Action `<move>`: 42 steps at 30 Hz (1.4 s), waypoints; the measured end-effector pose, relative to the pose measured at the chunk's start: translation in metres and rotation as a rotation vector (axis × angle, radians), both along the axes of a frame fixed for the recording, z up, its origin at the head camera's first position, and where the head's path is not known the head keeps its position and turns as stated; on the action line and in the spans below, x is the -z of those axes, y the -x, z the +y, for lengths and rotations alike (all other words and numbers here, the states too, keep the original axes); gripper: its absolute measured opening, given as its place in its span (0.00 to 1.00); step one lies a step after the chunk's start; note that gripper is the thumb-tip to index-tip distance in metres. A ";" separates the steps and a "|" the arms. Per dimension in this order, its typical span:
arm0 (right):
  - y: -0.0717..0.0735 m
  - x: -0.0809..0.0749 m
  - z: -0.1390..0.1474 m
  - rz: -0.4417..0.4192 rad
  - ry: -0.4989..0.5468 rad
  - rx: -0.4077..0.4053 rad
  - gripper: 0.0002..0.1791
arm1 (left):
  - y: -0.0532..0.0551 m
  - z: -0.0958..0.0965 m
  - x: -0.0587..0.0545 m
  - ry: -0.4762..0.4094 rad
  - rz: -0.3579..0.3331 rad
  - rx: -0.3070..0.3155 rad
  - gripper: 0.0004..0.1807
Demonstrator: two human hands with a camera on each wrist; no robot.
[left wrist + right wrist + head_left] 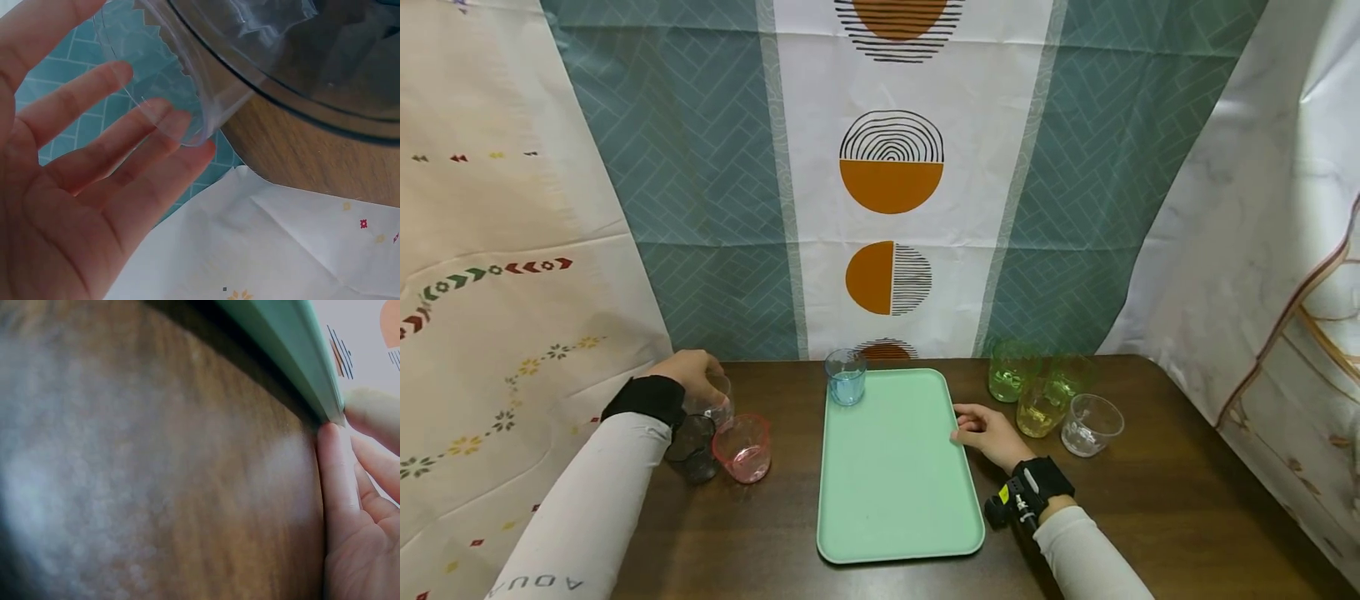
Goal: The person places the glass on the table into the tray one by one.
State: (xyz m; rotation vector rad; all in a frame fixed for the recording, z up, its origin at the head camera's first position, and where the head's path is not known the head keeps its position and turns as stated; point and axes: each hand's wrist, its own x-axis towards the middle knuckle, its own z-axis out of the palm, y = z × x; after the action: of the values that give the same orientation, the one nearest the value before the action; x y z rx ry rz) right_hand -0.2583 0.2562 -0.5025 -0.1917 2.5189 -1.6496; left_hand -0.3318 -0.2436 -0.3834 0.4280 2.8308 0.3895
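Note:
At the table's far left, my left hand is at a clear plastic cup, its fingers bent about the rim. In the left wrist view, fingertips show through the wall of that cup. A dark grey cup and a pink cup stand close to this hand. A light green tray lies in the middle, and my right hand pinches its right edge between thumb and finger. On the tray's far left corner stands a blue cup.
Right of my right hand stand green cups, a yellow cup and another clear cup. The brown table ends at a patterned cloth behind, with cloths hanging on both sides too.

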 end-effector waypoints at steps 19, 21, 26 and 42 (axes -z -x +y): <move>0.001 0.004 0.000 0.012 -0.015 -0.001 0.32 | 0.002 0.023 -0.023 -0.003 0.029 0.010 0.35; 0.001 0.004 0.000 0.014 -0.021 -0.001 0.32 | 0.000 0.027 -0.026 -0.004 0.034 0.005 0.35; 0.001 0.003 -0.001 0.015 -0.023 0.003 0.31 | -0.006 0.041 -0.032 0.001 0.056 0.006 0.35; -0.019 -0.033 -0.015 0.019 -0.031 -0.013 0.29 | -0.018 0.084 -0.038 0.025 0.139 0.120 0.33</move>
State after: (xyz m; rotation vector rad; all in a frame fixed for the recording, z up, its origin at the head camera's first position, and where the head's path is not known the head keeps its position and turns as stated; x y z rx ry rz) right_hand -0.2391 0.2413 -0.4694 -0.2205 2.5493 -1.6109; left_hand -0.3142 -0.1597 -0.3451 0.6402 2.9207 0.3112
